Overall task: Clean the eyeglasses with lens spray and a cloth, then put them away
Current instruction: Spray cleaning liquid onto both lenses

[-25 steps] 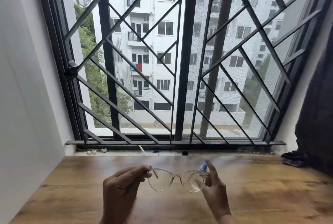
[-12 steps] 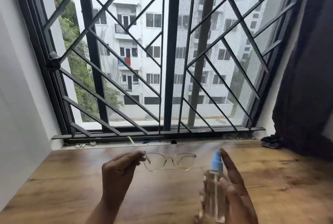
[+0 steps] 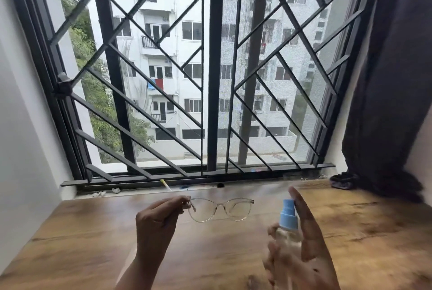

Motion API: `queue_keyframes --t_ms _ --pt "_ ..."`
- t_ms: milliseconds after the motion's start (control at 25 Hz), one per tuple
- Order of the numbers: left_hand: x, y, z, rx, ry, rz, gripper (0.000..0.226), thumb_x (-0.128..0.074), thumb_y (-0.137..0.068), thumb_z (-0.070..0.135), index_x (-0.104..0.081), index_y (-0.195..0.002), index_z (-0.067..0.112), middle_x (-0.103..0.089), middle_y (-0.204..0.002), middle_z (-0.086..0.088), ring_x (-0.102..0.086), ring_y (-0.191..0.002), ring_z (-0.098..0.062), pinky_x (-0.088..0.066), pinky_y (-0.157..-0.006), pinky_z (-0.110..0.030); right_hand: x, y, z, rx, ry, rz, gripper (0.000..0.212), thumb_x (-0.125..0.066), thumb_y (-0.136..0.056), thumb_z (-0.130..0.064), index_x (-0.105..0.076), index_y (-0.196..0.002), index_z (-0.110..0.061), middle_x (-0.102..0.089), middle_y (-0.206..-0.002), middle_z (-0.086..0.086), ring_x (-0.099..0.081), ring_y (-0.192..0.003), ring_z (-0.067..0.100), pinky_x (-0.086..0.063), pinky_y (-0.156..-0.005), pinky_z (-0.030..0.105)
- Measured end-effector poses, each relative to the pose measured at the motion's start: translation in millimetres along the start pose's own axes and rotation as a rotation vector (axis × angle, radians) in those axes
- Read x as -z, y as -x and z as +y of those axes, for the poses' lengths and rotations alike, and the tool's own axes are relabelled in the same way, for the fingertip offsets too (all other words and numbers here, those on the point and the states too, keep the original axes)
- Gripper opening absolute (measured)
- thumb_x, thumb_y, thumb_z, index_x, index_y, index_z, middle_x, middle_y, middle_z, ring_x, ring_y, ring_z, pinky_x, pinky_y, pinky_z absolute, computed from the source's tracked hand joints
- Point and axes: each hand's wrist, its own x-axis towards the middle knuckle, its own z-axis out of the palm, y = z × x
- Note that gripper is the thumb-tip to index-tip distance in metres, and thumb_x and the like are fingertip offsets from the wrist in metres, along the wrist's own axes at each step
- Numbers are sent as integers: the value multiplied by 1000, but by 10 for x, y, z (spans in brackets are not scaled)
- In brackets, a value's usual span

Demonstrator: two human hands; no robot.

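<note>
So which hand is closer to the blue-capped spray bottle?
Right. The right hand holds the spray bottle; the left hand is off to its left, pinching the eyeglasses.

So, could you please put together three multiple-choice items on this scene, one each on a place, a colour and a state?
1. Where are the eyeglasses?
A. Lying flat on the table
B. Held up above the table by the left hand
C. On the window ledge

2. What colour is the cap of the spray bottle?
A. Red
B. Black
C. Blue

3. What is the right hand doing?
A. Holding the spray bottle, fingers curled round its clear body
B. Hanging empty
C. Wiping a lens with a cloth

Answers:
1. B, as the left hand pinches the frame at one end and the glasses hang clear of the wood.
2. C, as the cap is plainly light blue above the clear body.
3. A, as the fingers wrap the bottle and one finger stretches up beside the cap.
</note>
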Motion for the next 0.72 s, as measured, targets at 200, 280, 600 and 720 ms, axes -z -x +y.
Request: queue_keyframes --t_ms 200,280,600,720 --pt "-48 13 -42 -5 21 22 21 -66 -69 -4 -75 -85 7 -71 -85 29 -69 -70 -3 -56 -60 -18 -95 12 168 482 998 185 91 -71 -55 10 -47 -124 -45 -63 -80 -6 -56 -42 6 -47 -43 11" --pt "-72 11 -38 -18 25 16 22 -66 -69 -4 -73 -87 7 -70 -87 30 -69 -72 -2 -55 -61 -15 -130 -47 188 477 1054 245 89 -71 -55 9 -47 -124 -42 -60 -78 -2 -59 -43 18 -49 -39 22" --pt "-100 -20 -4 -28 31 22 32 -67 -69 -3 -68 -94 17 -68 -87 35 -68 -72 1 -54 -64 -12 -173 -196 255 403 1152 180 94 -69 -46 14 -46 -124 -33 -58 -73 5 -52 -39 27 -44 -34 23" --pt "-95 -21 -24 -32 1 21 34 -66 -69 -3 -68 -96 19 -67 -88 37 -68 -72 2 -54 -64 -13 -162 -218 310 392 1168 165 94 -69 -44 14 -47 -123 -31 -59 -72 6 -50 -37 25 -42 -33 23"
